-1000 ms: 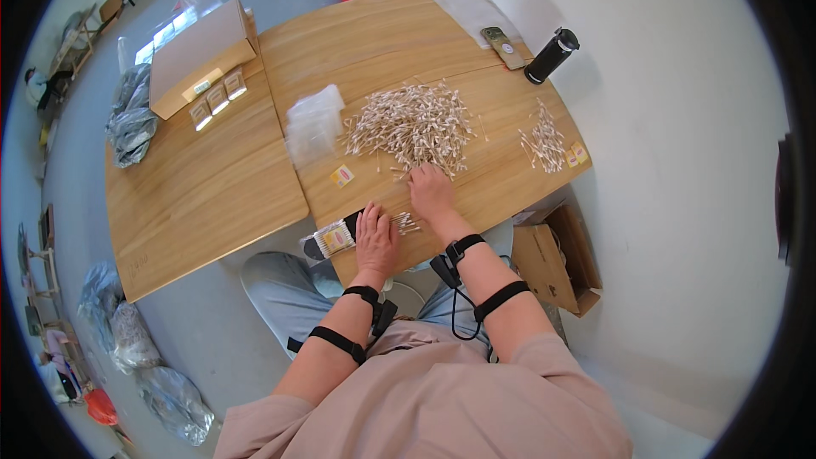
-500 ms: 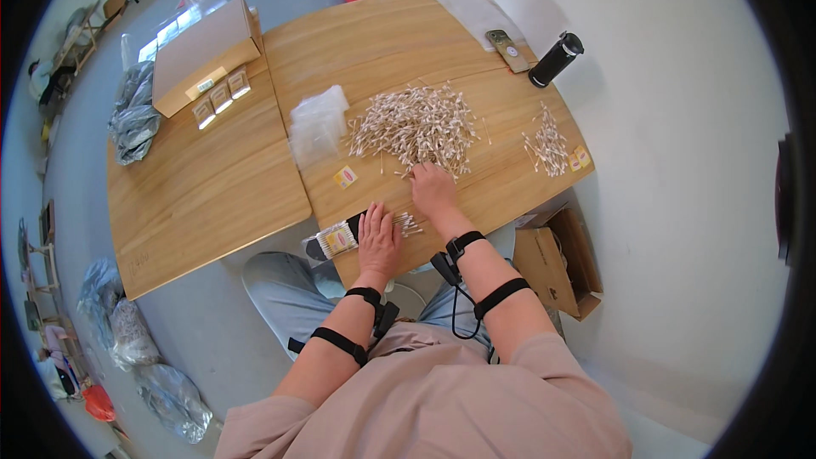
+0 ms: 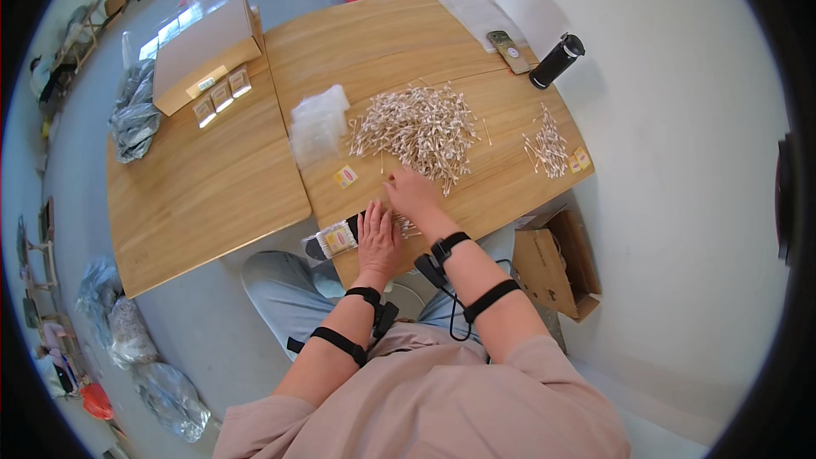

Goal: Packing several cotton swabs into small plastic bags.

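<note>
My left hand (image 3: 376,236) lies flat near the front edge of the wooden table (image 3: 212,195), pressing on a small packet with a yellow label (image 3: 337,239). My right hand (image 3: 412,191) reaches forward, fingers down on the table at the near edge of a big heap of pale thin sticks (image 3: 421,126). A few loose sticks (image 3: 405,224) lie between the two hands. Whether the right fingers pinch any sticks is hidden.
A stack of clear bags (image 3: 318,123) and a small yellow tag (image 3: 345,176) lie left of the heap. A smaller stick pile (image 3: 548,147), a phone (image 3: 508,50) and a black bottle (image 3: 556,61) sit far right. Cardboard boxes stand at the back left (image 3: 204,53) and on the floor (image 3: 557,262).
My right hand has slid a little nearer along the heap's edge. My left hand has stayed on the packet.
</note>
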The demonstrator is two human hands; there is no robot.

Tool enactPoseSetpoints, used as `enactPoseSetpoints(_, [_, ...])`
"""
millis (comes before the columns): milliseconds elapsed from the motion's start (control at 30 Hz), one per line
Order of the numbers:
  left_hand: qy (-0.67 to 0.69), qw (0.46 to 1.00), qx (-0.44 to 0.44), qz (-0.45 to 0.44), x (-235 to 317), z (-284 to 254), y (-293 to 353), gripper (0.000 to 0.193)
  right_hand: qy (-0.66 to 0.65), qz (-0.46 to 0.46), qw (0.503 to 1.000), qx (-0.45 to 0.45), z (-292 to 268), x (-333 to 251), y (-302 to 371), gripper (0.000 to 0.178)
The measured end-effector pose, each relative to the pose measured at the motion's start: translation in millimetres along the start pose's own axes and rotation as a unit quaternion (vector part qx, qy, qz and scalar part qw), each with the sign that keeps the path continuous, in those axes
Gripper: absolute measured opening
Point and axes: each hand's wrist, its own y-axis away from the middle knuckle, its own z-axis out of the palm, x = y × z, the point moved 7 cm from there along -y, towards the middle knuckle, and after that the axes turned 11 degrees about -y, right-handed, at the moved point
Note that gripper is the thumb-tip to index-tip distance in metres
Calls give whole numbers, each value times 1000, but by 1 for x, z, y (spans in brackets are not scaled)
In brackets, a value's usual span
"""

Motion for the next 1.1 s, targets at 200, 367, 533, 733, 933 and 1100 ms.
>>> enactPoseSetpoints(200, [30,999,2,15,-1,0,1,26,135,89,987,-19,19,1,-29,19])
enactPoseSetpoints(367, [62,998,14,8,3,-7,0,31,131,46,988,-64,12,19,-11,18])
enactPoseSetpoints(533, [58,998,31,-12,-2,-8,-1,38,116,-50,986,-107,-2,22,22,12])
enactPoseSetpoints(733, [25,1000,-3,6,1,-4,-1,29,-115,-50,992,21,-27,42,48,12])
enactPoseSetpoints(933, [85,996,25,-11,-4,-9,-1,29,-260,13,958,120,-25,48,81,19])
enactPoseSetpoints(1100, [234,969,-8,-72,-13,-11,-1,36,-325,-9,932,157,-13,48,93,29])
